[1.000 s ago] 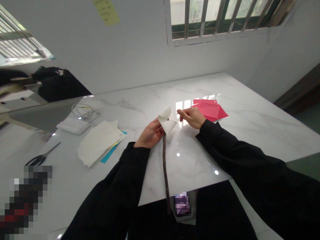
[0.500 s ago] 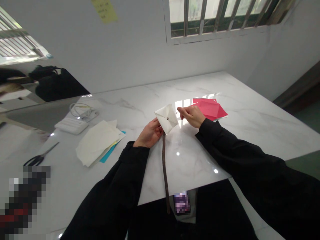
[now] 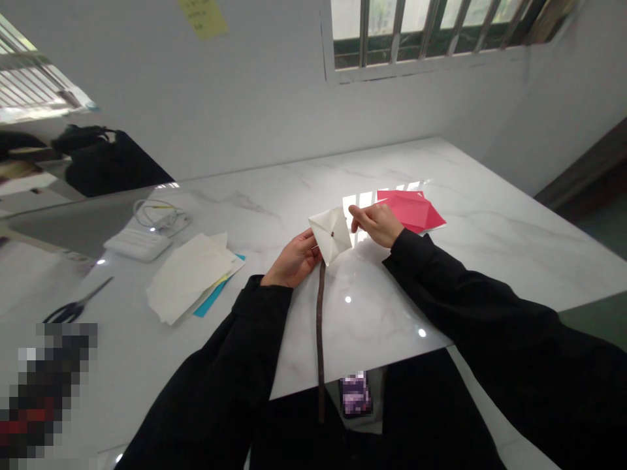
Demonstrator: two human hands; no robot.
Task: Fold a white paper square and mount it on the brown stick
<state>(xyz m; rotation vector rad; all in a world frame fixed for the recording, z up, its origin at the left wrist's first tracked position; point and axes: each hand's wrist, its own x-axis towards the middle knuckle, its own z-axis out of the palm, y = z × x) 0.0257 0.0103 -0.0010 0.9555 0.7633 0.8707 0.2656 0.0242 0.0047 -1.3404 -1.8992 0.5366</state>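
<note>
A white paper pinwheel with a small dark pin at its centre is fixed near the top of a thin brown stick. Behind the blades, my left hand is closed around the stick's upper end; some of its fingers are hidden by the paper. The stick hangs down past the table's front edge over my lap. My right hand is beside the pinwheel's right corner, fingers curled in, with nothing visible in them. A narrow gap seems to separate its fingertips from the paper.
Red paper sheets lie beyond my right hand. To the left are cream and blue papers, a white box-like device with a coiled cable, and dark scissors. A phone rests on my lap.
The pinwheel has shifted slightly right and its blades sit at a slightly different angle. The stick's lower end has swung a little left. My right hand has barely moved.
</note>
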